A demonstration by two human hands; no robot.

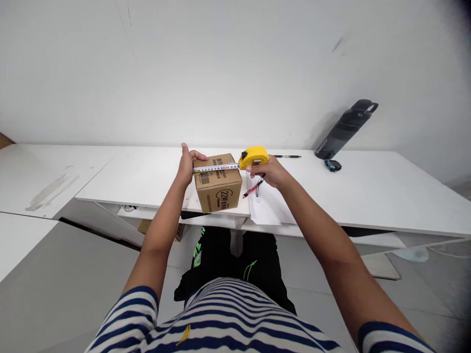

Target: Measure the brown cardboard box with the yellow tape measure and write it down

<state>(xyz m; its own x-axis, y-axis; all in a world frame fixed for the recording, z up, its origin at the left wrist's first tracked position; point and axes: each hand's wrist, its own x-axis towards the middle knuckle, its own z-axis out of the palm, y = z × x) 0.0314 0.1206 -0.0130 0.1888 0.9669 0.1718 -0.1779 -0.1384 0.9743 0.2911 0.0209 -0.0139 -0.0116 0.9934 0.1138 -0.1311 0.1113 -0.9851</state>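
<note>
A small brown cardboard box (218, 189) with dark print and a round logo on its front sits at the near edge of the white table (368, 196), at the picture's centre. A white numbered blade (215, 168) lies across its top. At the box's 9 o'clock, the left hand (186, 164) clamps the blade's end against the edge, though the hook itself seems hidden. At 3 o'clock, the right hand (270, 171) grasps the yellow tape measure (253, 157) and a red pen (252, 189), above a paper sheet (268, 203). A dark bottle (346, 128) leans at 2 o'clock.
</note>
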